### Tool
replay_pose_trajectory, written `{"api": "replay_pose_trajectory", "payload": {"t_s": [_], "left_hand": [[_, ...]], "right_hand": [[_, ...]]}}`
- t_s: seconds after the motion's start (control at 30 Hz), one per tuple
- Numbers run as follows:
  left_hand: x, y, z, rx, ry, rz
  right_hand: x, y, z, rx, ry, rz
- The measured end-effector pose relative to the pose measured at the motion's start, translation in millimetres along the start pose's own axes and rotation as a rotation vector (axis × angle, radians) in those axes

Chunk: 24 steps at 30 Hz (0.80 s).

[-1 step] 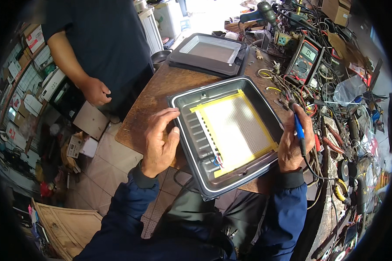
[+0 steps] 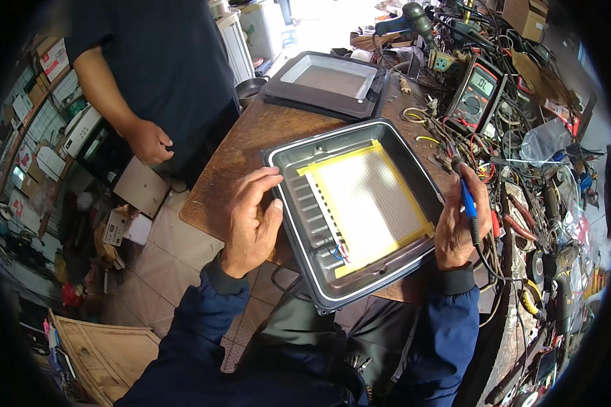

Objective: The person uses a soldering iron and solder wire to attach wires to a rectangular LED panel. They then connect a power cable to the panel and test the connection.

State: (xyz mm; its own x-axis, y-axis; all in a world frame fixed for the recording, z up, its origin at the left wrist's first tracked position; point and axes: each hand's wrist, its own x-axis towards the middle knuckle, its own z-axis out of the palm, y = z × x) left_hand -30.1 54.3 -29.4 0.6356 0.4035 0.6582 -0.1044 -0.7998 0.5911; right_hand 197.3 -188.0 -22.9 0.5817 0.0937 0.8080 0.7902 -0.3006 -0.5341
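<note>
A dark grey lamp housing (image 2: 313, 224) with a pale rim lies open on the wooden bench (image 2: 251, 136) in front of me. Inside it sits a flat white panel (image 2: 366, 203) edged in yellow tape, with thin wires at its near left corner. My left hand (image 2: 251, 220) grips the housing's left rim, thumb on the edge. My right hand (image 2: 458, 220) rests against the right rim and holds a blue-handled soldering tool (image 2: 467, 200), tip pointing away from me, with its cord trailing down.
A second dark frame with a glass pane (image 2: 326, 81) lies at the bench's far side. A multimeter (image 2: 478, 91), tangled wires (image 2: 468, 146), pliers and a clear bag (image 2: 543, 142) crowd the right. Another person stands at upper left, a hand (image 2: 149, 139) hanging near the bench corner.
</note>
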Motion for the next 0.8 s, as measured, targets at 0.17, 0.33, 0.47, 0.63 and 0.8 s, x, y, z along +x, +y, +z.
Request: {"api": "replay_pose_trajectory", "payload": {"t_s": [0.17,0.33,0.47,0.63,0.8], "left_hand": [[0,0,-2,0.043,-0.022,0.033],[2,3,1,0.101,-0.075,0.031],[3,6,0,0.178,-0.142,0.063],[2,9,3,0.226,-0.137,0.048],[-5,8,3,0.269,0.052,0.003]], "right_hand": [[-3,6,1,0.027,-0.01,0.068],[-3,4,3,0.071,0.047,0.096],[-1,0,-1,0.042,0.023,0.16],[-1,1,1,0.284,0.079,0.347],[0,2,-2,0.319,0.166,0.306]]}}
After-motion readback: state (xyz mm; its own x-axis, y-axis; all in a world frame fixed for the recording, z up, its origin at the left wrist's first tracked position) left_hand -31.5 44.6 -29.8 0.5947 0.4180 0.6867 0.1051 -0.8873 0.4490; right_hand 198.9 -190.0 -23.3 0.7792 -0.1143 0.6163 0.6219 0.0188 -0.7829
